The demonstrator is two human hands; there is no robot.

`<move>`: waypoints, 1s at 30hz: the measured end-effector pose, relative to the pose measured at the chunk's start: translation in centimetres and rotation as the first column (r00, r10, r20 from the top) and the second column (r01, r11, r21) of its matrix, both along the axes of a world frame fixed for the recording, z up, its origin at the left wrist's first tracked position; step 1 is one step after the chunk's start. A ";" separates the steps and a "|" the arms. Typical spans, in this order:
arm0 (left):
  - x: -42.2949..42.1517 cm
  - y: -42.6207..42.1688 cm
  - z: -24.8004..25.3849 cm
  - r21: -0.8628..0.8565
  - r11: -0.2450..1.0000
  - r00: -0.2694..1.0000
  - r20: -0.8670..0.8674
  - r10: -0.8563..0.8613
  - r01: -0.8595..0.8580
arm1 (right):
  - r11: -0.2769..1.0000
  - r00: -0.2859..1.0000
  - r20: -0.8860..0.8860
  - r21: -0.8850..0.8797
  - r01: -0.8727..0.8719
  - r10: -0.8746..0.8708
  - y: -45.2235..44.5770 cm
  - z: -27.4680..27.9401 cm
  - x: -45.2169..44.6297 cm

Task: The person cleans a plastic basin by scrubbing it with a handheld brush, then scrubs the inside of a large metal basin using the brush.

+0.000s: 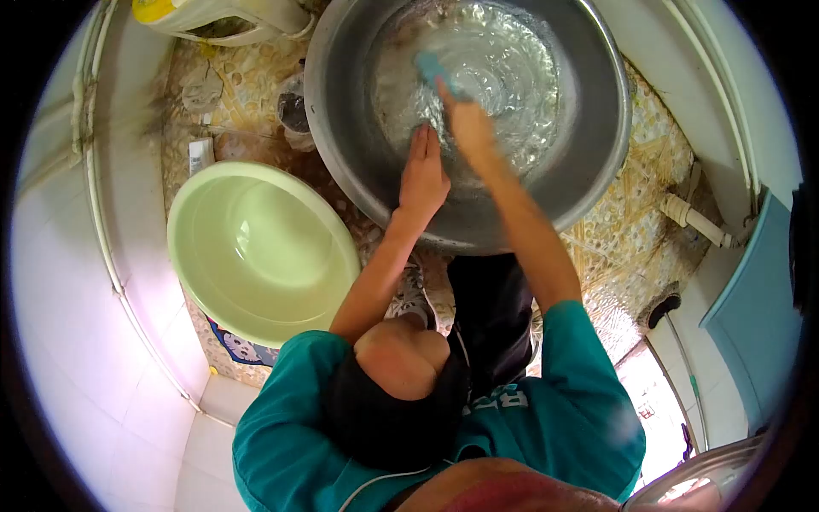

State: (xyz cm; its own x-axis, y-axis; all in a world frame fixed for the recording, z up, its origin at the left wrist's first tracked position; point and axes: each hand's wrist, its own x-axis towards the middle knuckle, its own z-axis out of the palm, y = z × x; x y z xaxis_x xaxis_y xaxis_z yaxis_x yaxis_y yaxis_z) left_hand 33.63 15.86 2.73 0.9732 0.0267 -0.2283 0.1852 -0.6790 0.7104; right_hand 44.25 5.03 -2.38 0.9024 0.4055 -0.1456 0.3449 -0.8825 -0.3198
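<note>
A large grey metal basin point(589, 128) holds clear, rippling water point(503, 77). My right hand point(467, 124) is closed on a light-blue elongated thing point(431, 66) over the water; motion blurs both, and I cannot make out its exact kind. My left hand point(423, 175) reaches over the near side of the basin, its fingers stretched out side by side, with nothing visible in it. Its fingertips are at the water's near edge; whether they touch the basin is unclear.
A pale green plastic basin point(264, 247) stands on the left of the patterned floor point(648, 196). Behind it is a small white box point(200, 155). A white and yellow container point(230, 19) is at the top left. To the right are a pipe point(695, 222) and a long-handled brush point(661, 309).
</note>
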 end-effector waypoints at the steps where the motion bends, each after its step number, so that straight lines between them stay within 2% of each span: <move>1: 0.1 0.3 0.0 -0.007 1.000 1.000 0.005 0.014 -0.014 | 0.997 0.998 -0.042 -0.054 0.054 -0.057 -0.9 -0.1 1.7; 2: 0.2 0.4 0.0 -0.015 1.000 1.000 0.010 0.026 -0.026 | 0.988 0.990 -0.079 -0.112 0.107 -0.116 -2.2 0.5 3.0; 5: 0.0 0.1 -0.6 -0.011 1.000 1.000 -0.010 0.024 -0.024 | 0.970 0.961 -0.156 -0.123 0.208 -0.226 -7.2 3.2 1.3; 8: 0.0 -0.4 -0.5 -0.015 1.000 0.999 0.035 0.014 -0.014 | 0.951 0.944 -0.187 -0.200 0.236 -0.274 -10.1 2.7 -4.9; 10: 0.1 -0.4 -0.7 -0.025 0.999 0.999 0.036 0.040 -0.039 | 0.942 0.911 -0.269 -0.214 0.259 -0.312 -9.6 3.3 -8.6; 11: -0.1 -0.5 -0.7 -0.035 0.998 0.998 0.033 0.056 -0.055 | 0.943 0.911 -0.273 -0.216 0.254 -0.308 -8.7 3.1 -9.1; 13: 0.0 -0.3 -1.0 -0.035 0.998 0.999 -0.008 0.044 -0.044 | 0.988 0.921 -0.366 -0.119 0.096 -0.134 -4.9 3.3 -10.1; 15: 0.3 0.0 -0.9 -0.027 0.999 0.999 -0.039 0.029 -0.030 | 0.997 0.928 -0.363 -0.028 0.076 -0.081 -0.8 3.2 -7.1; 17: 0.6 0.1 -0.1 -0.121 0.990 0.995 -0.066 0.070 -0.078 | 0.998 0.997 -0.080 0.058 0.021 -0.016 1.6 1.3 -3.7; 18: 0.5 0.3 0.1 -0.119 0.990 0.995 -0.069 0.067 -0.075 | 0.998 0.996 -0.083 0.061 0.025 -0.020 1.4 0.3 -1.8; 20: 0.5 0.7 0.3 0.001 1.000 0.996 -0.079 0.030 -0.030 | 0.994 0.992 -0.064 -0.038 0.104 -0.107 -0.1 -0.9 1.5; 22: 0.4 0.7 0.1 -0.002 0.999 0.995 -0.089 0.037 -0.037 | 0.972 0.951 -0.211 -0.113 0.205 -0.225 -3.3 2.0 2.7; 24: 0.4 0.1 -0.2 -0.022 0.999 0.994 -0.095 0.045 -0.048 | 0.950 0.936 -0.172 -0.123 0.288 -0.306 -7.4 3.5 1.3; 27: 0.2 -0.2 -0.5 -0.022 0.999 0.996 -0.080 0.042 -0.044 | 0.952 0.953 -0.093 -0.135 0.273 -0.287 -13.0 0.7 -4.2; 29: 0.1 -0.1 -0.3 0.029 0.999 0.999 -0.041 0.021 -0.020 | 0.957 0.957 -0.095 -0.125 0.261 -0.273 -12.7 1.6 -7.5; 30: 0.1 -0.1 -0.3 0.029 0.999 0.999 -0.046 0.023 -0.022 | 0.946 0.931 -0.242 -0.241 0.217 -0.275 -10.9 3.1 -8.4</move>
State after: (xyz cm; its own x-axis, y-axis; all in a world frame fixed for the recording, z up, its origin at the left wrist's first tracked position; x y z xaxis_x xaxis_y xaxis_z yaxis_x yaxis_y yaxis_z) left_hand 33.72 15.74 2.45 0.9606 0.0556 -0.2721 0.2332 -0.6940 0.6812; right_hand 35.85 -5.89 0.73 0.8848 0.1109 -0.4525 0.0355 -0.9845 -0.1717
